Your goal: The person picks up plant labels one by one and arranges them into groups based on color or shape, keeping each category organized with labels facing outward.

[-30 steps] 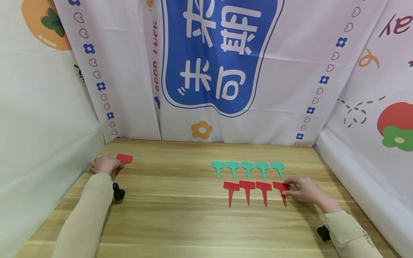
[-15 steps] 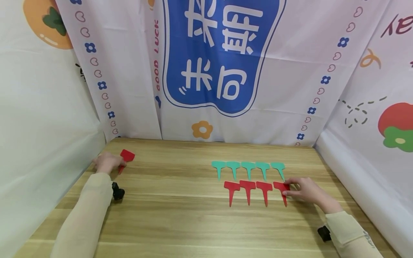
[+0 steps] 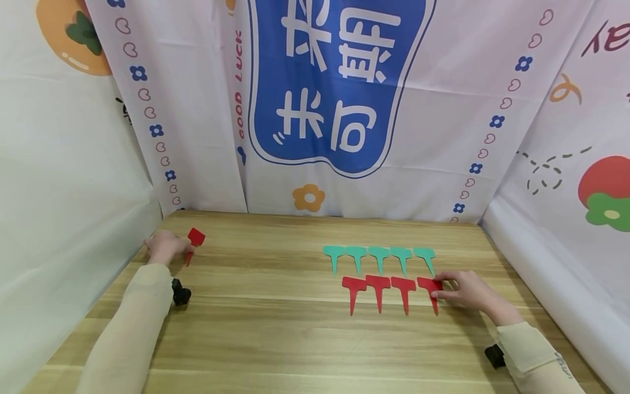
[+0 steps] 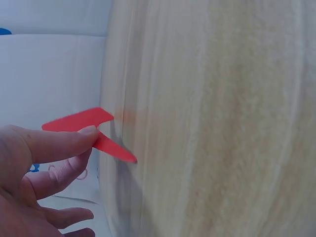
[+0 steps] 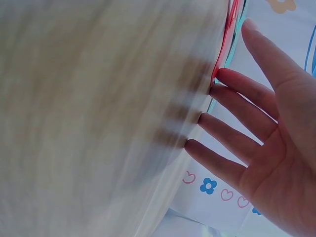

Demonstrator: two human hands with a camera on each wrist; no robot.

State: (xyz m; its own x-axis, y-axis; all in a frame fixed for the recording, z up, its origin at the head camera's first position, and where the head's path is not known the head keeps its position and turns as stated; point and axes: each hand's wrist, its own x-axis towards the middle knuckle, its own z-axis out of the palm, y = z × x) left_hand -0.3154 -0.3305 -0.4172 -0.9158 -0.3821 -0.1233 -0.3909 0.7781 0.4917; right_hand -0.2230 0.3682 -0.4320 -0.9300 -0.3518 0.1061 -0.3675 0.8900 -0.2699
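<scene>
right hand [image 3: 467, 291]: lay flat on the table [image 3: 275, 339], fingers straight, tips touching the end tag of the red row [image 3: 389, 290]; gripped nothing
green row [image 3: 379, 256]: just beyond the red row
left hand [image 3: 164, 247]: well apart at far left, pinched a loose red tag [image 4: 89, 129] by the stem
loose tag axis: head lifted and tilted, stake tip down at the wood, pointing back toward the person
</scene>
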